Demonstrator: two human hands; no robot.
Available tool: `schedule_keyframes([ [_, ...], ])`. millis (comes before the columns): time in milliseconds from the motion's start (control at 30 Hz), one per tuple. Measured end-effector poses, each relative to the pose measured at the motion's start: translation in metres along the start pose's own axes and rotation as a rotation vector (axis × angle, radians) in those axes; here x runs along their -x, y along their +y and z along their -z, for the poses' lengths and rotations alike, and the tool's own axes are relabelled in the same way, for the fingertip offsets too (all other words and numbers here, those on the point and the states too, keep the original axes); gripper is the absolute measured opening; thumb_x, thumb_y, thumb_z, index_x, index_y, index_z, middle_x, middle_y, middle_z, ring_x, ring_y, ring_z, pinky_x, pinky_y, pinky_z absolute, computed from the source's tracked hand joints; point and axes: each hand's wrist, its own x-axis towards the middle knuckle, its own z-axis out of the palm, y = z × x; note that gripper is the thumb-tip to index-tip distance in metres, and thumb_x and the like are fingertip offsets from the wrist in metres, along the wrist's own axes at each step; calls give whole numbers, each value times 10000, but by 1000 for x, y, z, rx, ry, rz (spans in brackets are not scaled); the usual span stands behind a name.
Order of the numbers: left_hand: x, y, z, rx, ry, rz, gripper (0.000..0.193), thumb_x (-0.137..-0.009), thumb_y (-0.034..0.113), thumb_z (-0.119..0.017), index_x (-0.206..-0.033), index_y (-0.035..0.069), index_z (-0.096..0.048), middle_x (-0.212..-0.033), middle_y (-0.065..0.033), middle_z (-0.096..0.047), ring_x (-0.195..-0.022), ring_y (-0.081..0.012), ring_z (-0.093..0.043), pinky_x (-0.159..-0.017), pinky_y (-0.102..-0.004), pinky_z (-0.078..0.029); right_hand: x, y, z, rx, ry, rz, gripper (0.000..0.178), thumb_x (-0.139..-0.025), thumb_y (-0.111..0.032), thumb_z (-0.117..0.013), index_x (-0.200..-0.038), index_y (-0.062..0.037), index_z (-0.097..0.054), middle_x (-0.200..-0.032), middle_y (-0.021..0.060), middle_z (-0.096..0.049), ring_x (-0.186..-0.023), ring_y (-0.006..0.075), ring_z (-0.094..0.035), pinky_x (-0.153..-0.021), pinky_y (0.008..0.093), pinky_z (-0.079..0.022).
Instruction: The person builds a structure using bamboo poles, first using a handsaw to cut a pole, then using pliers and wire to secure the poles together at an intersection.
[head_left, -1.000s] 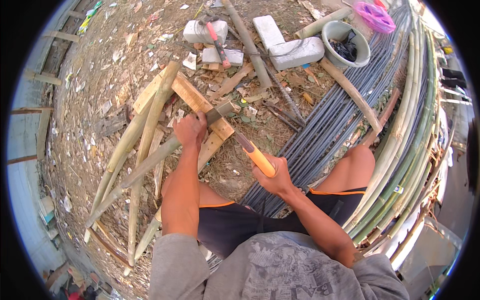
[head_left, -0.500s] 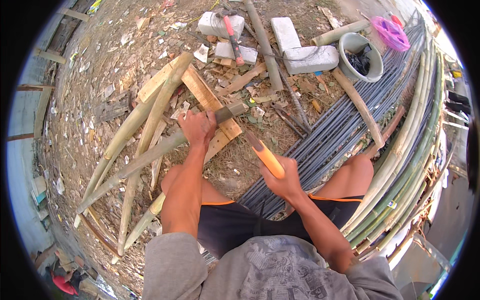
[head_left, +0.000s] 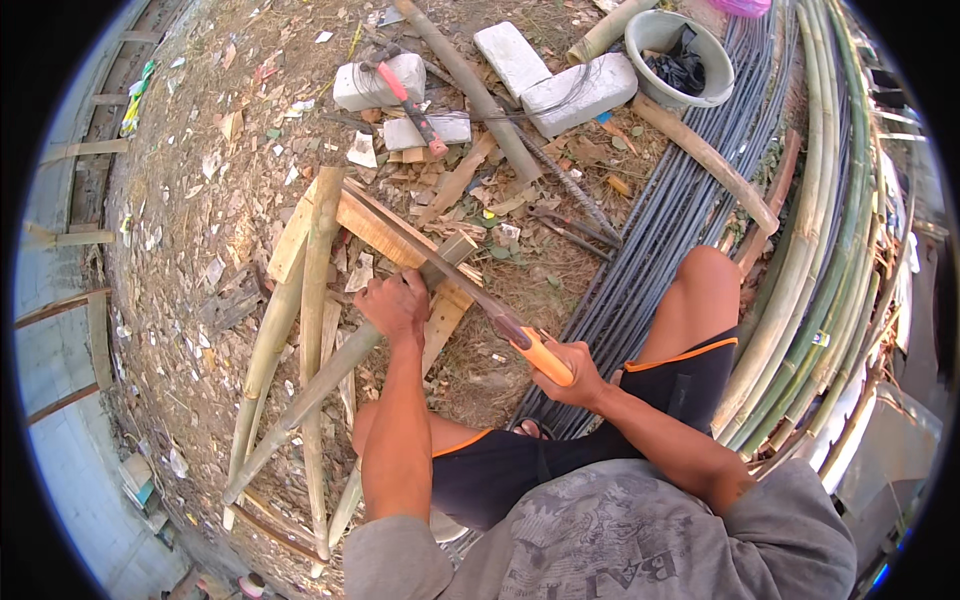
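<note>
The step in hand is seemingly a cut near the far end of a pole: the left hand (head_left: 396, 303) is closing around the pole (head_left: 335, 373) and pinning it down, while the right hand (head_left: 567, 375) is gripping the orange handle (head_left: 545, 358) of a saw (head_left: 492, 306). The blade is pointing up and to the left, crossing the pole just beyond the left hand's knuckles; whether its teeth are already biting into the pole is not showing clearly. The next move is probably calling for a firm, straight stroke from the right hand, with the left hand pressing hard enough to stop the pole rolling and its fingers staying out of the blade's path. As for where the pole is lying, it is running from the lower left up under the left palm, its short end sticking out past that hand towards the upper right, well apart from the right hand. Near that end it is resting over a wooden board (head_left: 366, 222), and farther down it is crossing over a slanting stick (head_left: 318, 250). Steel rods (head_left: 650, 240) are lying on the ground, to the right of the saw.
</note>
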Motion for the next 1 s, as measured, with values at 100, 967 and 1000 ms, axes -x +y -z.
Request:
schedule_keyframes([
  [100, -8, -6, -1, -5, 45, -6, 479, -1017, 372, -529, -833, 71, -853, -813, -190, -779, -917, -330, -724, -1030, -500, -411, -6, -3, 4, -14, -25, -34, 54, -875, -57, -755, -889, -30, -711, -693, 98, -669, -576, 201, -661, -606, 359, -539],
  [967, -6, -17, -14, -48, 181, 0, 465, -976, 347, -567, -693, 76, -817, -686, -163, -737, -775, -325, -703, -918, -472, -441, -3, -86, 36, 50, -134, -312, 196, -837, -116, -786, -995, -10, -739, -740, 190, -680, -639, 376, -707, -667, 415, -576],
  [1000, -7, -22, -16, -39, 185, -10, 464, -975, 350, -572, -692, 74, -815, -681, -164, -732, -774, -324, -699, -909, -472, -441, 20, -112, 56, 90, -159, -314, 204, -839, -119, -787, -1008, -13, -745, -746, 195, -685, -647, 376, -715, -691, 419, -590],
])
